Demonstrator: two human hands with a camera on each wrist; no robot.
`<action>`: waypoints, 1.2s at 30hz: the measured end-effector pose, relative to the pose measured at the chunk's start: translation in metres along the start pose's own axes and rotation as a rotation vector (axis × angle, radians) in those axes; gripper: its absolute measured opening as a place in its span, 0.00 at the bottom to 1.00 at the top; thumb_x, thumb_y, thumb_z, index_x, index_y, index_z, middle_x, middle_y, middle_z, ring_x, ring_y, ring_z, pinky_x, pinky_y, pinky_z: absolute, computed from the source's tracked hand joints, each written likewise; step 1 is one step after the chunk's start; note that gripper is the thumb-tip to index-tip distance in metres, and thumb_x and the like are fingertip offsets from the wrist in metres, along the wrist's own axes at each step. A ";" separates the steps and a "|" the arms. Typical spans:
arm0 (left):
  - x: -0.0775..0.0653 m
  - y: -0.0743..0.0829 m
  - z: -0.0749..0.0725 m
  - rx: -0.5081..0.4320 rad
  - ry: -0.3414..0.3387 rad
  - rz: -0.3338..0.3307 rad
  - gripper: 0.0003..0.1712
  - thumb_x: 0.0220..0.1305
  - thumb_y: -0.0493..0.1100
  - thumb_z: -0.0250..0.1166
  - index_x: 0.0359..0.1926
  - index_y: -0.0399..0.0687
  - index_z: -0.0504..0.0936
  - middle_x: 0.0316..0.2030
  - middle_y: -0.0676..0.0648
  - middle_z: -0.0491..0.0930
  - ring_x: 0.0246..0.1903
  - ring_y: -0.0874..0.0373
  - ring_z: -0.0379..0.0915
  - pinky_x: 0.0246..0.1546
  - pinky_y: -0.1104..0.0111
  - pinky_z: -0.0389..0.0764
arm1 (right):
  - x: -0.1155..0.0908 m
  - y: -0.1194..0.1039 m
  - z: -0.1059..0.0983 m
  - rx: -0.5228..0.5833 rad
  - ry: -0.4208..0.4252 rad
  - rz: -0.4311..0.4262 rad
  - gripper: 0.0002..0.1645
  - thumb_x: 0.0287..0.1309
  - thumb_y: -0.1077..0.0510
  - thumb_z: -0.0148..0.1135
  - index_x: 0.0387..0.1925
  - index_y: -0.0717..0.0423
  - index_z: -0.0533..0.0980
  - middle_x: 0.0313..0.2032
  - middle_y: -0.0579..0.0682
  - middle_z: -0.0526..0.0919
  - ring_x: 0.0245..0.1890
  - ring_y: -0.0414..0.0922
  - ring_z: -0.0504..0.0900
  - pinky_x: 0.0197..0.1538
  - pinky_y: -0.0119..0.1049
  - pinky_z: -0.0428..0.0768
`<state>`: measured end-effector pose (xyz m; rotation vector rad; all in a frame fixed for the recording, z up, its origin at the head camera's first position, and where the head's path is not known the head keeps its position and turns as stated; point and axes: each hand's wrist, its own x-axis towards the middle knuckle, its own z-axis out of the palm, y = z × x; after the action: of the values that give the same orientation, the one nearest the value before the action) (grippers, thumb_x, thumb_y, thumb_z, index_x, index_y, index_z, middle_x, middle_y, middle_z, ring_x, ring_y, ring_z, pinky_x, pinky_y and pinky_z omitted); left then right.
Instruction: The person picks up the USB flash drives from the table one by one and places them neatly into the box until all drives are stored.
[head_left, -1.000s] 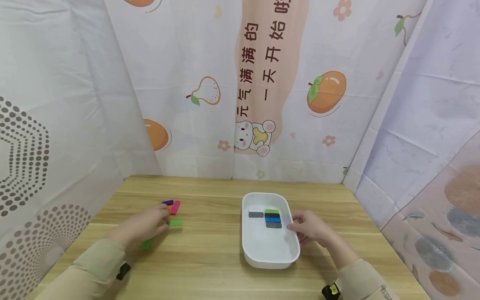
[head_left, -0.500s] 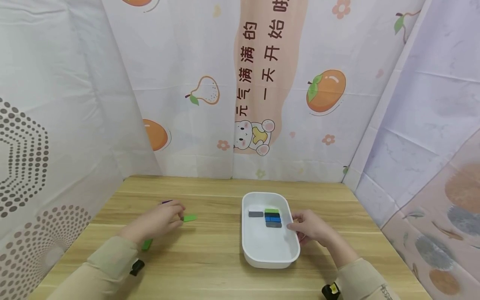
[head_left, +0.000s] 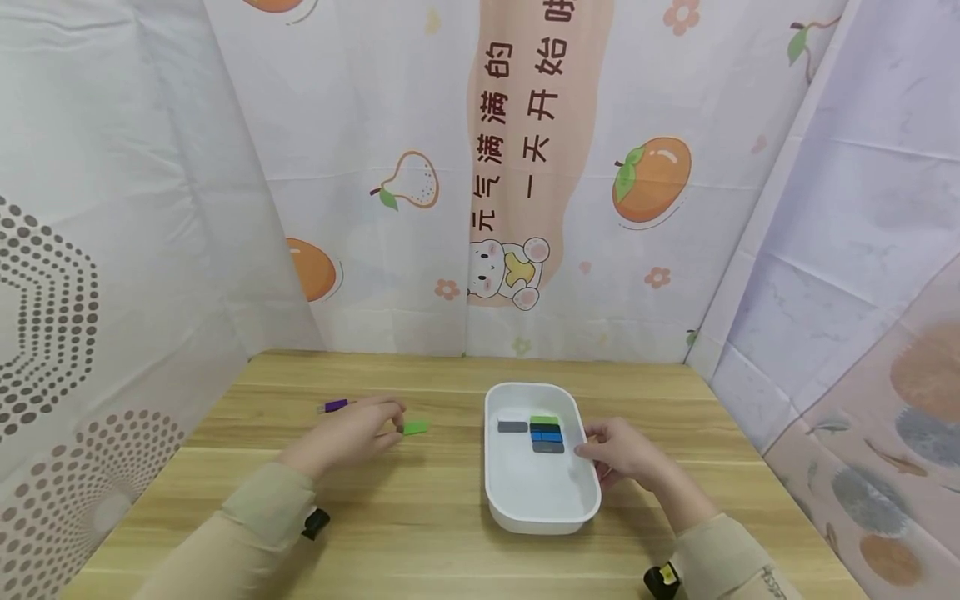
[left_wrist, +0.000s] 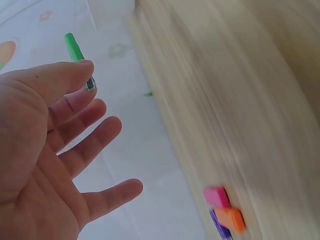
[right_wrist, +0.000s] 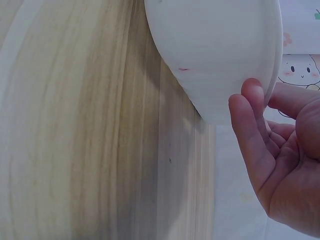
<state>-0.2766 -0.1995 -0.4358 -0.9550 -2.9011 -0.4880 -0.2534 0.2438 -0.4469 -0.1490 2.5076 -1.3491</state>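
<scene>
the left hand (head_left: 352, 433) had just travelled toward the white plastic tray with rounded corners (head_left: 542, 492), pinching a bright green plastic stick with a metal plug end (head_left: 416, 427) between thumb and fingertip, its other fingers loose. the green stick thus lay nearer the tray, still outside its left wall, so by my reading it was in transit, not delivered. more of a purple stick with a metal plug end (head_left: 332, 406), well left of the tray, had come into view; a pink block (left_wrist: 217, 196) and an orange block (left_wrist: 231, 220) sat close by it. the tray's small grey, lime, black and blue pieces (head_left: 546, 437) had not changed, and the right hand (head_left: 618, 454) kept gripping the tray's right rim.
</scene>
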 end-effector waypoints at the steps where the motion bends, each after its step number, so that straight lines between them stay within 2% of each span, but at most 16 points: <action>1: 0.002 0.002 0.000 -0.001 0.006 0.013 0.03 0.68 0.43 0.69 0.41 0.52 0.83 0.60 0.44 0.77 0.58 0.47 0.76 0.55 0.56 0.79 | 0.000 0.000 0.000 -0.001 0.000 0.000 0.24 0.64 0.61 0.67 0.58 0.71 0.75 0.30 0.58 0.82 0.22 0.50 0.84 0.27 0.49 0.86; 4: 0.009 0.009 0.001 0.004 0.022 0.051 0.03 0.67 0.41 0.70 0.40 0.52 0.82 0.57 0.45 0.79 0.56 0.48 0.78 0.53 0.56 0.80 | 0.001 0.000 0.000 0.005 -0.004 -0.005 0.25 0.64 0.61 0.68 0.58 0.71 0.75 0.30 0.58 0.82 0.22 0.50 0.84 0.27 0.49 0.86; 9: 0.020 0.020 0.004 0.013 0.048 0.077 0.04 0.68 0.42 0.70 0.40 0.53 0.81 0.55 0.47 0.80 0.51 0.51 0.80 0.49 0.59 0.81 | 0.001 -0.001 0.000 0.008 0.005 0.004 0.24 0.64 0.60 0.67 0.58 0.70 0.76 0.29 0.58 0.82 0.21 0.49 0.84 0.26 0.47 0.85; 17: 0.035 0.037 0.005 -0.007 0.057 0.084 0.04 0.69 0.43 0.69 0.41 0.50 0.82 0.58 0.43 0.79 0.58 0.47 0.77 0.58 0.54 0.78 | 0.000 -0.002 0.000 -0.002 0.010 0.015 0.24 0.64 0.60 0.68 0.57 0.70 0.76 0.29 0.58 0.82 0.20 0.49 0.84 0.26 0.46 0.85; 22: 0.043 0.045 0.006 -0.006 0.045 0.042 0.07 0.69 0.46 0.69 0.44 0.53 0.82 0.59 0.49 0.78 0.59 0.53 0.76 0.59 0.59 0.77 | 0.000 -0.001 0.000 0.004 0.003 0.005 0.25 0.64 0.60 0.68 0.57 0.70 0.76 0.29 0.57 0.82 0.21 0.49 0.84 0.26 0.47 0.85; 25: 0.048 0.049 0.006 -0.001 0.038 0.032 0.08 0.69 0.48 0.69 0.46 0.54 0.82 0.58 0.50 0.79 0.58 0.56 0.76 0.58 0.61 0.77 | 0.000 0.000 -0.001 0.010 -0.001 0.001 0.24 0.64 0.60 0.68 0.58 0.71 0.76 0.29 0.58 0.82 0.21 0.49 0.84 0.27 0.48 0.85; 32: 0.059 0.062 0.003 -0.011 0.038 0.062 0.06 0.69 0.47 0.69 0.44 0.54 0.83 0.57 0.51 0.79 0.57 0.57 0.75 0.58 0.62 0.77 | 0.000 0.000 -0.001 0.002 0.003 -0.001 0.24 0.64 0.60 0.68 0.57 0.70 0.76 0.28 0.57 0.82 0.20 0.49 0.83 0.26 0.47 0.85; 36: 0.067 0.068 0.003 -0.018 0.046 0.074 0.06 0.68 0.45 0.70 0.43 0.54 0.83 0.54 0.53 0.79 0.52 0.59 0.77 0.56 0.64 0.78 | 0.000 0.000 -0.001 0.010 -0.004 -0.009 0.24 0.64 0.60 0.68 0.57 0.70 0.76 0.29 0.57 0.82 0.21 0.49 0.84 0.26 0.48 0.85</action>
<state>-0.2909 -0.1082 -0.4094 -1.0348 -2.8142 -0.5249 -0.2537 0.2447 -0.4466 -0.1607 2.4990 -1.3632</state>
